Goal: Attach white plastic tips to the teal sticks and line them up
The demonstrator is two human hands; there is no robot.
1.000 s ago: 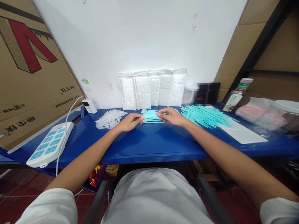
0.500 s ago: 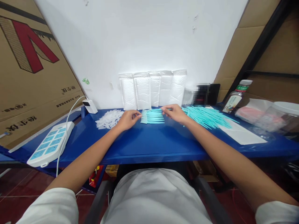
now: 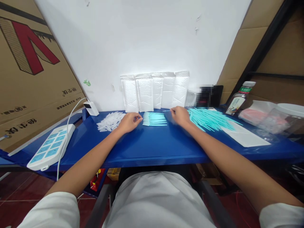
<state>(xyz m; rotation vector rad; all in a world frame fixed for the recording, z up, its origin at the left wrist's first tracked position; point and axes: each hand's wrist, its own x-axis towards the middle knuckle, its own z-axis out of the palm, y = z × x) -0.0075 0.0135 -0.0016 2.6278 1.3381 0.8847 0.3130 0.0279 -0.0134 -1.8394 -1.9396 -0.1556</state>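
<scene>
On the blue table (image 3: 147, 145), several slim teal sticks (image 3: 155, 119) with whitish left ends lie side by side in a row between my hands. My left hand (image 3: 130, 123) rests just left of the row, thumb and forefinger curled together; whatever they may hold is hidden. To the row's upper right, my right hand (image 3: 180, 115) pinches a thin teal stick (image 3: 167, 110) that points left, mostly covered by the fingers. A heap of small translucent white sleeves (image 3: 110, 121) lies behind my left hand. Right of my right hand spreads a loose pile of teal sticks (image 3: 209, 118).
White padded packets (image 3: 145, 93) lean on the wall. A power strip (image 3: 51, 147) with a white cable lies at the left. On the right are a bottle (image 3: 239, 98), a clear jar (image 3: 282, 120), a bag with pink contents (image 3: 255, 114) and a white sheet (image 3: 248, 134).
My right hand has drawn back to the right from the row's top right end, and a thin stick now sticks out of its fingers. The left hand has barely shifted.
</scene>
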